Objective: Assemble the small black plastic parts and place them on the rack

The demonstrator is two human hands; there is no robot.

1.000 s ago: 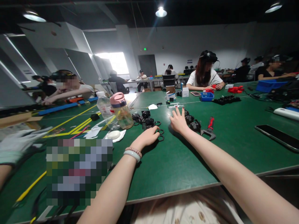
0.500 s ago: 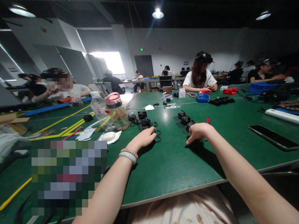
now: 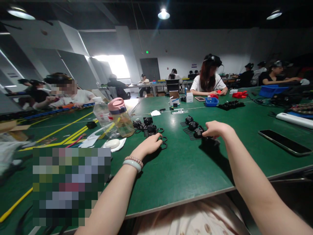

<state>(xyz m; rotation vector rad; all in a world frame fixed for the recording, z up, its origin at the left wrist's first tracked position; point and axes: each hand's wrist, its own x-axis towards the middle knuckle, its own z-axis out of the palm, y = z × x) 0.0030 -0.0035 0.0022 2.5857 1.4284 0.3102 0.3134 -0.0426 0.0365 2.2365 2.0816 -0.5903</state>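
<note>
My left hand (image 3: 151, 143) rests low over the table, its fingers stretched out against a row of black rings (image 3: 163, 142). Just beyond those rings lies a cluster of black rounded parts (image 3: 149, 125) with flat pieces. On the right, my right hand (image 3: 216, 129) reaches down with bent fingers at the near end of a second row of black rounded parts (image 3: 193, 125), which sits on black grid-like pieces (image 3: 187, 130). Its fingertips meet the nearest black part (image 3: 198, 132). The lower fingers are in shadow, so what they hold is partly hidden.
A pink-lidded bottle (image 3: 121, 120) and a clear plastic bottle (image 3: 101, 112) stand left of the parts. A white oval thing (image 3: 112, 143) lies on paper. A phone (image 3: 285, 142) is at right. Across the table (image 3: 171, 182), a person works by a blue bin (image 3: 211, 102).
My right hand has shifted slightly right and up, and its lowered thumb is tucked from view; the nearest black part shows more fully. My left hand stays nearly still.
</note>
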